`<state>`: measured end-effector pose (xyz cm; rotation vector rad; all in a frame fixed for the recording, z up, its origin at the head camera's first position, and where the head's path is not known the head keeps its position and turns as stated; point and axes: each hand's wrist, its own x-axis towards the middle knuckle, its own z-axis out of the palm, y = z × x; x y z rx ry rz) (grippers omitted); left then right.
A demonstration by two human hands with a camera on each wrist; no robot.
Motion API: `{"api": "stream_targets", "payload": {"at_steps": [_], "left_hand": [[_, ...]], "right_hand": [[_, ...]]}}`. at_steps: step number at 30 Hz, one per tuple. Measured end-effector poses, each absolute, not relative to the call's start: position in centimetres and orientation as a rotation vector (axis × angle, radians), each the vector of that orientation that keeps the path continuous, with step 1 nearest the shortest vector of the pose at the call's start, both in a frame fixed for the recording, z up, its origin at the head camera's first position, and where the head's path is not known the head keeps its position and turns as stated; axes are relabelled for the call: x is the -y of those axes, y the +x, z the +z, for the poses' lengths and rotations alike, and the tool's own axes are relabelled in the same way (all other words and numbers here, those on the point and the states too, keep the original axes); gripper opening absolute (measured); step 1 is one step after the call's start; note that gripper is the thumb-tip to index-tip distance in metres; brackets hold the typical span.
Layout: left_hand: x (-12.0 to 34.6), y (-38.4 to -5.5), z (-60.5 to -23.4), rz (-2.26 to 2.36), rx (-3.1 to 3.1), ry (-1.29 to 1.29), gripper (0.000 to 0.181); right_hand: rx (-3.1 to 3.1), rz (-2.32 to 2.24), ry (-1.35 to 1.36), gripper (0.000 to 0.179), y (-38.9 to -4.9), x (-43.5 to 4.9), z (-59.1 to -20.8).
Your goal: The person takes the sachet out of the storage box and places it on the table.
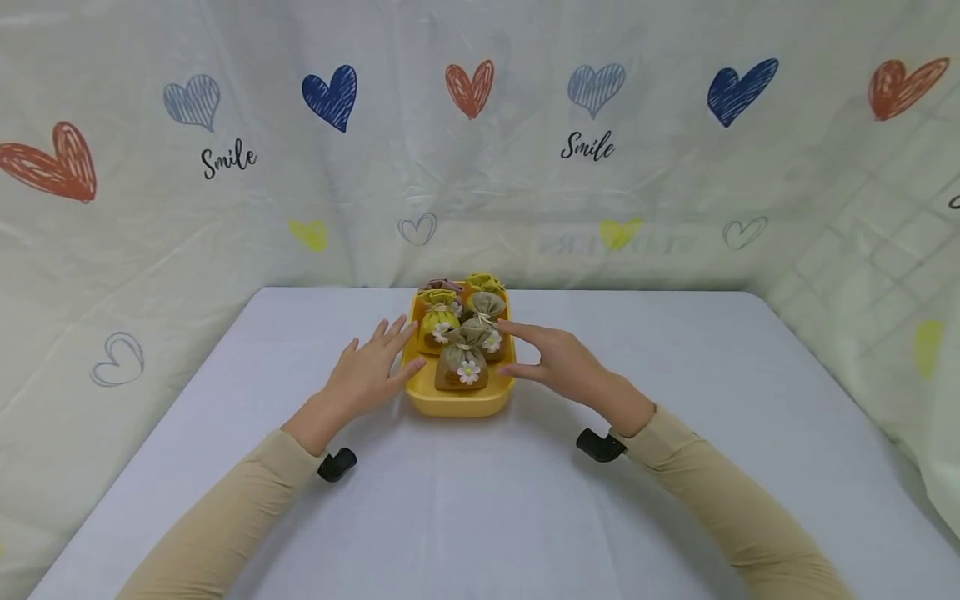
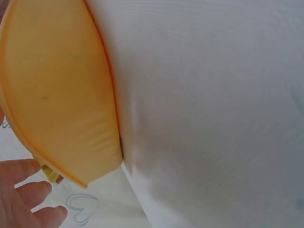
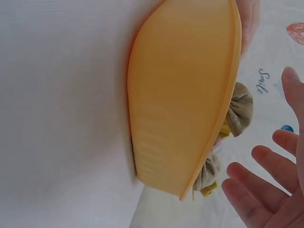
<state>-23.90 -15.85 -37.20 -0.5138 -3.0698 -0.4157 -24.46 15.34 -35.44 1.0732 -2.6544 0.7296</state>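
A yellow plastic basket (image 1: 459,407) sits at the far middle of the table, holding several small tied cloth pouches. At the front is a grey-brown pouch (image 1: 452,379) with a white flower; behind it are a yellow pouch (image 1: 437,307) and another grey-brown pouch (image 1: 487,304). My left hand (image 1: 367,371) hovers at the basket's left side, fingers spread, thumb by the rim; contact there I cannot tell. To the right, my right hand (image 1: 566,362) has its thumb and fingers apart. The right wrist view shows those fingers (image 3: 273,166) away from the basket wall (image 3: 183,95).
A white cloth covers the table (image 1: 480,500), whose back edge lies just behind the basket. Behind it hangs a pale curtain (image 1: 510,183) printed with hearts and "Smile". Black wrist cameras (image 1: 600,446) sit below both cuffs.
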Motion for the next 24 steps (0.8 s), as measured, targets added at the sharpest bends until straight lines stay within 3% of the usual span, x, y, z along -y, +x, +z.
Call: {"api": "stream_targets", "payload": {"at_steps": [10,24], "left_hand": [[15.7,-23.8,-37.5,-0.407,3.099,-0.527,0.077],[16.4,-23.5,-37.9,-0.393,3.093,-0.608,0.088]], "right_hand": [[2.717,1.132,0.991,0.055,-25.9,-14.0,-35.0],[2.919,1.441,0.735,0.052,-28.0,-12.8,-34.6]]}}
